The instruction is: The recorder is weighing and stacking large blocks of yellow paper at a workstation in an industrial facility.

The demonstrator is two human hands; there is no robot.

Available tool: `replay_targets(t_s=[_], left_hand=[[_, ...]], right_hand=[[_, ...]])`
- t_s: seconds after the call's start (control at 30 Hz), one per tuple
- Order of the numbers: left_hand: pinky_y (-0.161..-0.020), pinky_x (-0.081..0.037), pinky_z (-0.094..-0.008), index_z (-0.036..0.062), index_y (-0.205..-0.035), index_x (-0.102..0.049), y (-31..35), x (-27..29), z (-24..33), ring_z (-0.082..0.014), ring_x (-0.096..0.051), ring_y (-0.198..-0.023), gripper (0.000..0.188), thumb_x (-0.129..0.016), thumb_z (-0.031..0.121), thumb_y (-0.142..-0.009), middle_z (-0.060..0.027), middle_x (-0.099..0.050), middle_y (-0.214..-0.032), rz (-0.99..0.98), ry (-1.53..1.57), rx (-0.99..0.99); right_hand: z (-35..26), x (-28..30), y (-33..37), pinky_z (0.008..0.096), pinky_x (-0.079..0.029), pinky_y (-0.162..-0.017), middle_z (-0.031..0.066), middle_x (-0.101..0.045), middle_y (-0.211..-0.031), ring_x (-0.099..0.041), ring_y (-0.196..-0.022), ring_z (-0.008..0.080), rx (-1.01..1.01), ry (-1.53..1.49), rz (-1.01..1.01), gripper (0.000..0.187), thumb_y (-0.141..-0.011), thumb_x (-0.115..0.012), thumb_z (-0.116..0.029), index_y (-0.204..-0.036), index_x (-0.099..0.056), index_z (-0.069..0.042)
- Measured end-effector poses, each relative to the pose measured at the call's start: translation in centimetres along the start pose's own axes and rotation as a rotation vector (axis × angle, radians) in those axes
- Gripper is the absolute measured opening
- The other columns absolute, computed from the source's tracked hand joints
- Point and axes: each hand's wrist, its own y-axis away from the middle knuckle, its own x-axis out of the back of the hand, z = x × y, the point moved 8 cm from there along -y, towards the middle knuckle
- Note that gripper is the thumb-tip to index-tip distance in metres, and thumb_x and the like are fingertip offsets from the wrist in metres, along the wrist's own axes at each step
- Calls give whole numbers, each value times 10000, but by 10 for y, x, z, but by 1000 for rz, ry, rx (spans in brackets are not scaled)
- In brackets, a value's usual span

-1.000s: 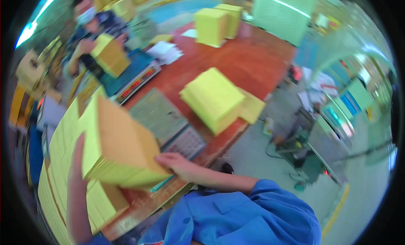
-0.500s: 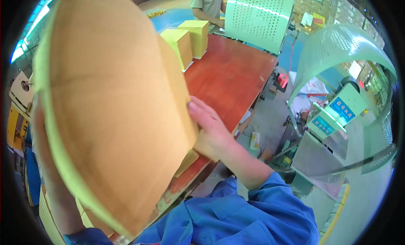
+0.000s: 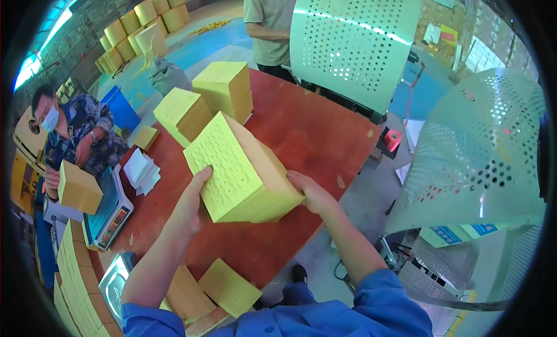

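Between my two hands is a thick block of stacked yellow paper (image 3: 223, 169), its top face stamped with rows of round marks. My left hand (image 3: 193, 199) grips its left side, the thumb resting on the stamped face. My right hand (image 3: 312, 192) presses the block's right side, fingers against the paper edges. The block is tilted above the red-brown table (image 3: 342, 148); whether it touches the top is hidden. Just beyond it stand a similar paper block (image 3: 181, 112) and a taller pile (image 3: 223, 86). A flat yellow stack (image 3: 231, 287) lies near my body.
At left, a masked person (image 3: 87, 119) holds another paper block (image 3: 79, 189) by a digital scale (image 3: 110, 212). White sheets (image 3: 142, 171) lie beside it. A perforated drum-shaped cover (image 3: 354, 47) stands at the table's far right, near another person (image 3: 270, 21). A perforated guard (image 3: 476, 157) curves at right.
The paper block, which filled much of the left view close up, has moved down and away over the table with both hands on it. The table and the person at left now show.
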Motion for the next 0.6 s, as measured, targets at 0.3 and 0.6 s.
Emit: replay_targets(t_s=[0.3,0.6], left_hand=[[-972,-364,-673,182,-1407,-422,-129,-63,-4,-294,-477,-1267,634,-597,504,-890,-52,-519,-1372,-73,-61,111],[-978,-314,-719,181,-1404,-407,-211,-152,0,-374,-411,-1300,702,-644,515,-833,-93,-431,-1435,31,-87,93]], right_hand=[[-87,85,-67,342,-509,-836,97,-628,-1236,-627,-1027,214,144,1021,485,402,-997,-459,-282,-1301,-549,-34],[-21,4,79,431,-424,-996,198,-564,-1267,-533,-1185,362,811,997,586,343,-799,-650,-31,-1138,-606,-8]])
